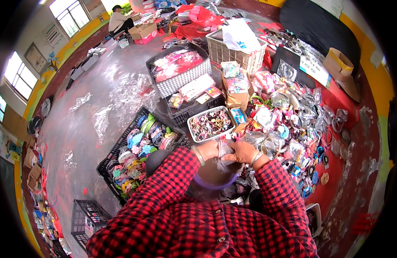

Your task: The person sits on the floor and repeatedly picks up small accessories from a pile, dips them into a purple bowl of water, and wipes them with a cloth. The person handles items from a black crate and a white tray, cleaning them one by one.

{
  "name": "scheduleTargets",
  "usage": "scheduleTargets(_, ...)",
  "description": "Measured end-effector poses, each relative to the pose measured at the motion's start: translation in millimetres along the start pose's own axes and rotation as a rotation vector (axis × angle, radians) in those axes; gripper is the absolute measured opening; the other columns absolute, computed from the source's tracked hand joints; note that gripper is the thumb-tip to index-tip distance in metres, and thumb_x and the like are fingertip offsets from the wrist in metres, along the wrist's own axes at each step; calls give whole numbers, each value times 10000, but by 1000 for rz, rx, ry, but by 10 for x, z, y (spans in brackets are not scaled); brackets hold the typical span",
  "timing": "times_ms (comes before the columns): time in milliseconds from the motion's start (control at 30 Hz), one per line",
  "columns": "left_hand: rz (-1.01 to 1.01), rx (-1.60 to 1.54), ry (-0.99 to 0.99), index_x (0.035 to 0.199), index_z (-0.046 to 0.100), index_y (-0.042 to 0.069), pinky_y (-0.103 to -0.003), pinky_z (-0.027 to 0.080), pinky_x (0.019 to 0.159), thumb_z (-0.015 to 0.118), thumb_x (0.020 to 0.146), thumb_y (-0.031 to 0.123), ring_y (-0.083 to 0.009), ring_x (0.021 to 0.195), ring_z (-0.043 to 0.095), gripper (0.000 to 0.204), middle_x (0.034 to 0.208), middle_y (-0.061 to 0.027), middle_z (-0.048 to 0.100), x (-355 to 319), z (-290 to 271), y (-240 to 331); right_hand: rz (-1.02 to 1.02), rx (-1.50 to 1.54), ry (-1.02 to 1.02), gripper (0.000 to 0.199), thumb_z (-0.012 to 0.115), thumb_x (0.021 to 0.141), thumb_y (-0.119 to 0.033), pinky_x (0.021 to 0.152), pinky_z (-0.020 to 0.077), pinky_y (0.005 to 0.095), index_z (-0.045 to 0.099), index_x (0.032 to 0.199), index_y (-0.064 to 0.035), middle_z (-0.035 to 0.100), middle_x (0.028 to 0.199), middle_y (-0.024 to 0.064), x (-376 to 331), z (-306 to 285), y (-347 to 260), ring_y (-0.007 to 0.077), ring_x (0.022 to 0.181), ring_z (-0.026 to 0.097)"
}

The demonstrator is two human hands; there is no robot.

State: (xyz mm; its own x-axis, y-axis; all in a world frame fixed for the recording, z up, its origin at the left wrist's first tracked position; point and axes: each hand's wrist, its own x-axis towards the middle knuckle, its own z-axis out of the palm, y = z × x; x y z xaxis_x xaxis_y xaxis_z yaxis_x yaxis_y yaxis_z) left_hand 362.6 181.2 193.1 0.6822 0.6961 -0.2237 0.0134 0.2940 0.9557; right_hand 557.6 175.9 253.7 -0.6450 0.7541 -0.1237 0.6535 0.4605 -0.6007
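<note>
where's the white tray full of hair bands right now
In the head view, the white tray sits on the floor just ahead of the left hand, between the black crate of colourful hair accessories and a small cardboard box.

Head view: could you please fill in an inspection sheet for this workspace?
Surface: grey floor with scraps of clear plastic film; a red cloth at the right.
Job's things: a small clear plastic packet held between both hands.
Clutter: white tray of bracelets, black crate of colourful hair bands, white basket, checked bin of pink packets, heap of bagged trinkets.
Grippers: left hand and right hand both closed on the packet, fingers pinching it.
Cables: nothing seen.
Surroundings: another person seated far back by cardboard boxes; windows at left.
</note>
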Motion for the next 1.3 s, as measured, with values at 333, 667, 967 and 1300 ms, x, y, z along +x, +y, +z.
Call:
scheduleTargets(333,-53,-56,4,1060,556,-38,-269,436,800,628,750,31,-124,889,556,325,971,-65,603,-96,52,209,-56,566,-162,398,670,742,-397,624,436,308,638,904,-34,589,653,62,-38,-98,-57,88,642,507)
scheduleTargets(667,31,-143,36,976,589,-42,-248,451,718,611,731,6,-114,808,574,250,905,-55,616,-247,34,378,69,627,-203,355,648,783,-303,719,440,281,626,955,6,632,801,63,-32,-207,-177,104,753,545)
scheduleTargets(967,100,-435,334,723,625,46,-208,358,492,629,790,181,-74,552,499,151,621,9,560,-372,49,598,-4,752,-167,325,581,842,-257,805,408,257,580,1057,-12,615,926,15,-120,-401,-178,89,870,519)
scheduleTargets(1300,102,-253,298,773,600,-12,-247,388,488,549,847,198,-100,512,487,228,615,-39,549,-325,14,554,-63,893,-57,333,584,836,-258,807,404,264,588,1050,-3,609,948,25,-107,-271,104,105,886,512)
